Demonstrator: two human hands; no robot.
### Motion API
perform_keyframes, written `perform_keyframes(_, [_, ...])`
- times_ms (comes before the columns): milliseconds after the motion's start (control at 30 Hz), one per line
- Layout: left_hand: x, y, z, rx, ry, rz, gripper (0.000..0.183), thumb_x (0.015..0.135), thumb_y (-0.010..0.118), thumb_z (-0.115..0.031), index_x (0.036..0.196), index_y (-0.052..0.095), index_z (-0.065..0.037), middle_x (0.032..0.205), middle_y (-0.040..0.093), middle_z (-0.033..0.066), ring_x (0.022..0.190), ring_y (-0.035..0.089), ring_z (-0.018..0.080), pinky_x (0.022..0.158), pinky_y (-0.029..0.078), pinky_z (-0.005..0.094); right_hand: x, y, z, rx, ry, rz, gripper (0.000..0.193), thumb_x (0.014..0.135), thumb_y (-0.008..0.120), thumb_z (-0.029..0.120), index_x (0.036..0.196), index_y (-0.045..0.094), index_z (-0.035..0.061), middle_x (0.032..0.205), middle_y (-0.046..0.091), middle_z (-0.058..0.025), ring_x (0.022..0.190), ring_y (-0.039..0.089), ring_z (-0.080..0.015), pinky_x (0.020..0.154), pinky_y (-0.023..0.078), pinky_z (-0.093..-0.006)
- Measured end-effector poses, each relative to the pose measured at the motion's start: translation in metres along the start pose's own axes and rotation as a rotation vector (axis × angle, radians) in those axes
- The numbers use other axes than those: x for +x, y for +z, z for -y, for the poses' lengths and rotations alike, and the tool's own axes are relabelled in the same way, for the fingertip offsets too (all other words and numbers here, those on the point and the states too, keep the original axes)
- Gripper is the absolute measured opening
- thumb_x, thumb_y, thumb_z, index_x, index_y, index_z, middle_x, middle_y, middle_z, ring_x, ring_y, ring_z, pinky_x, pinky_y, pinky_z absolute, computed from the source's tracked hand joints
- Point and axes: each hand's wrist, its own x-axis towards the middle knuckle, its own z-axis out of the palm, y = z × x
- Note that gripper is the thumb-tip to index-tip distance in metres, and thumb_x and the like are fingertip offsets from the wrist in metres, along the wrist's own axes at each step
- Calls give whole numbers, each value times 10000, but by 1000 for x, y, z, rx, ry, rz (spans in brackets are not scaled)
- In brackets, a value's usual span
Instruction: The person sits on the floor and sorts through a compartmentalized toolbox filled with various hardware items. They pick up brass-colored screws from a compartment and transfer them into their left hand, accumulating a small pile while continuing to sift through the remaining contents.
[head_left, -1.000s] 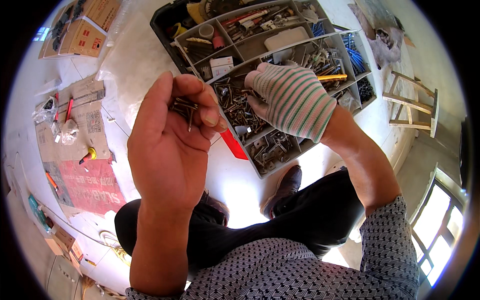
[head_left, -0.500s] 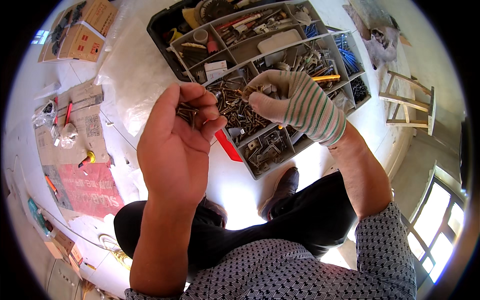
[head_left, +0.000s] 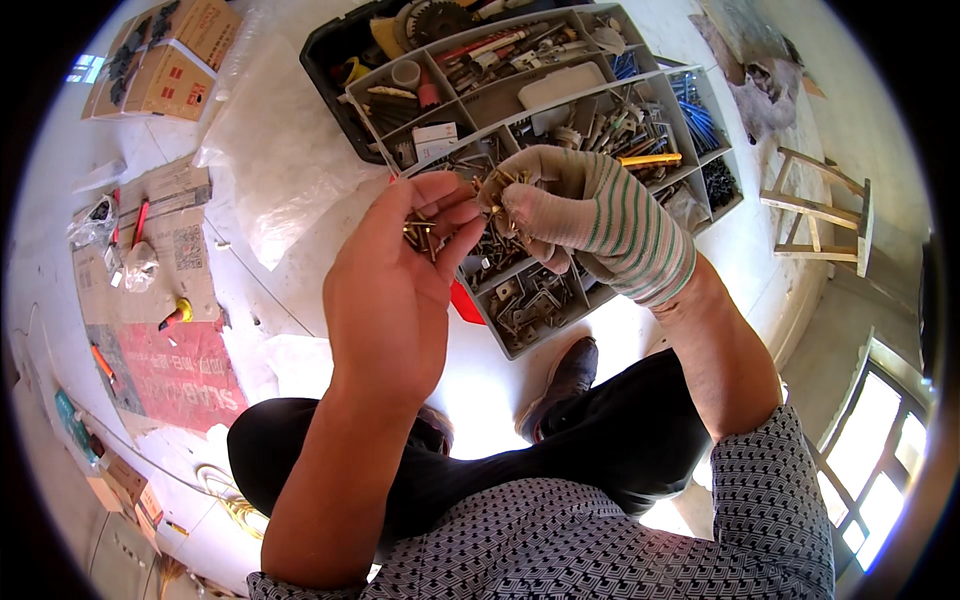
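Bare left hand (head_left: 390,280), palm up, curls its fingers around a few brassy screws (head_left: 420,235); the right hand (head_left: 590,205), in a striped knit glove, pinches a jumbled bunch of screws (head_left: 500,195) between thumb and fingers. This bunch sits just right of the left fingertips and slightly farther from the body, so close that I cannot tell whether they touch. Its screws poke out several ways, sharing no single long axis. In the left hand, one screw lies roughly crosswise while another points back toward the wrist. The right hand is nearer the grey divided parts organizer (head_left: 490,103), reaching over its near compartments and partly hiding the loose screws there. Closer to the body, another compartment holds metal angle brackets (head_left: 538,300). Beyond the glove lie a slim yellow tool (head_left: 650,159) and, farther right, blue plastic pieces (head_left: 700,115).
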Motion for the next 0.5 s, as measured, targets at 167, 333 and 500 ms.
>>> perform_keyframes(167, [0, 6, 9, -23, -51, 26, 304, 1080, 479, -212, 1215, 612, 26, 1166, 640, 86, 1089, 614, 186, 1027, 479, 340, -6, 19, 9, -289, -69, -93, 311, 954, 709, 273, 1103, 715, 0, 828, 707, -49, 740, 650, -109, 681, 542, -269])
perform_keyframes(333, [-2, 16, 12, -71, -126, 16, 337, 1100, 435, -238, 1215, 612, 25, 1127, 655, 71, 1052, 627, 159, 982, 483, 315, -4, 27, -8, -465, -347, -131, 282, 947, 699, 191, 1149, 711, -5, 951, 742, -113, 854, 707, -151, 801, 575, -312])
perform_keyframes(500, [3, 19, 14, -127, -126, 18, 356, 1115, 408, -260, 1226, 607, 13, 1114, 670, 67, 1037, 636, 157, 965, 498, 317, -13, 31, -3, -446, -430, -191, 236, 960, 667, 122, 1158, 710, 1, 939, 733, -102, 858, 703, -142, 793, 569, -290])
